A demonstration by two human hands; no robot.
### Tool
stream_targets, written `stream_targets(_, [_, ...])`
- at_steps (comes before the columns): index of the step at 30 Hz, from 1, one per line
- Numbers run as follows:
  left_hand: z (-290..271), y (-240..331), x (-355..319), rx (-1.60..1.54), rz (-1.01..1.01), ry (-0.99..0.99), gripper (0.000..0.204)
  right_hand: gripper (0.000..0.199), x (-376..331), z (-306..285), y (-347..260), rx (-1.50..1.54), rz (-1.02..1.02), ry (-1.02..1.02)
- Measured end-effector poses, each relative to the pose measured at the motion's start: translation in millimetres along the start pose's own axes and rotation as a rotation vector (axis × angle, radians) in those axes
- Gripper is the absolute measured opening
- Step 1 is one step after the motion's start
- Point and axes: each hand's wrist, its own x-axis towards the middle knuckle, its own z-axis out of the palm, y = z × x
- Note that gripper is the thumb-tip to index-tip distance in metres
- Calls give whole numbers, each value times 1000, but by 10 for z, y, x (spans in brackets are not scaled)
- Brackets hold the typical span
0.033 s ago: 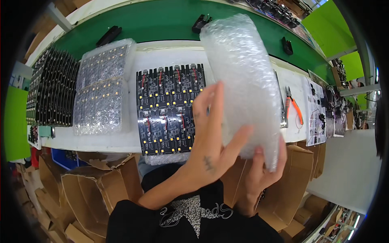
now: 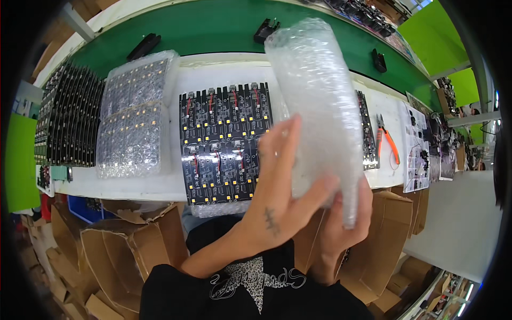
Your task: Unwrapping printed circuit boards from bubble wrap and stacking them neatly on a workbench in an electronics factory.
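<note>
A tall piece of clear bubble wrap point(image 2: 322, 112) stands up off the bench, tilted, between my hands. My left hand point(image 2: 277, 197) grips its left side, with the thumb across the near face and the fingers along the edge. Low on its right edge, my right hand point(image 2: 349, 226) pinches it; some of those fingers are hidden behind the plastic. Just left of my left hand lies a black circuit board panel point(image 2: 218, 144) with yellow-white LEDs and short red wires, resting on more bubble wrap point(image 2: 221, 209). My left hand covers its right edge.
Further left are a bubble-wrapped board panel point(image 2: 130, 117) and a standing row of black boards point(image 2: 69, 117). Boards point(image 2: 368, 130) show behind the wrap, beside orange-handled pliers point(image 2: 388, 141). Black parts point(image 2: 144, 47) lie on the green strip point(image 2: 213, 26). Open cardboard boxes point(image 2: 114, 250) sit below the bench.
The bubble wrap's right side has shifted left and turned narrower, uncovering more of the boards behind it. Both hands have moved slightly with it and keep their hold.
</note>
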Motion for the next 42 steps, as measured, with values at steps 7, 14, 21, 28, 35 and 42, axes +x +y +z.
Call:
stream_targets(7, [-102, -72, 51, -591, -322, 35, 59, 81, -205, 262, 112, 81, -248, -142])
stream_targets(14, [-308, -65, -41, -281, -192, -158, 76, 68, -246, 534, 341, 159, 20, -148])
stream_targets(21, [-942, -78, -397, 768, -240, 162, 72, 59, -331, 568, 399, 377, 313, 4])
stream_targets(28, [-971, -34, -531, 580, -181, 349, 48, 59, -292, 645, 332, 312, 167, -96])
stream_targets(35, [-1438, 419, -445, -26, -177, 627, 53, 51, -140, 540, 266, 257, 116, -86])
stream_targets(42, [-956, 785, 148, 344, 137, 70, 51, 52, -185, 539, 295, 318, 152, -162])
